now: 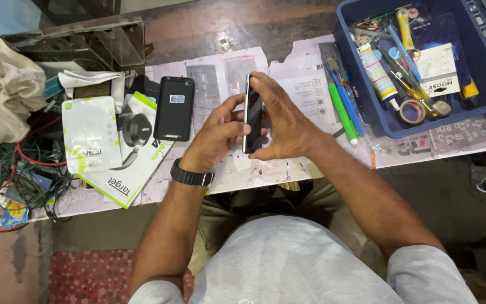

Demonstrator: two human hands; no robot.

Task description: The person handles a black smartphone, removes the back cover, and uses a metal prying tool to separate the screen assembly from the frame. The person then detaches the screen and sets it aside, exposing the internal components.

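Head view: both hands up over the middle of the paper-covered table (305, 84). Left hand (215, 138), black watch (191, 175) on the wrist, has its fingers (233, 130) curled onto the near edge of a slim black smartphone w/ pale rim (252, 115). Phone's held edge-on to the camera, standing on its long side, just above the table. Right hand (285, 121) clamps it from the other side, thumb and fingers wrapped round the top and back. So both sets of fingers closed on the phone, no gap showing.

Left of the hands, flat on the table: a second black phone in a dark case (173, 108), near but not touching them. Beside that, a white and green headphone box (136, 169) w/ a white plastic pouch (90, 135) lying over it. Far left, a tangle of red and green wires (18, 174) and a crumpled beige cloth (1, 84).

Right side: a blue plastic bin (367, 112) full of tools, a glue tube and tape rolls. Green and blue pens (345, 112) lie against its left wall, close to the right forearm.
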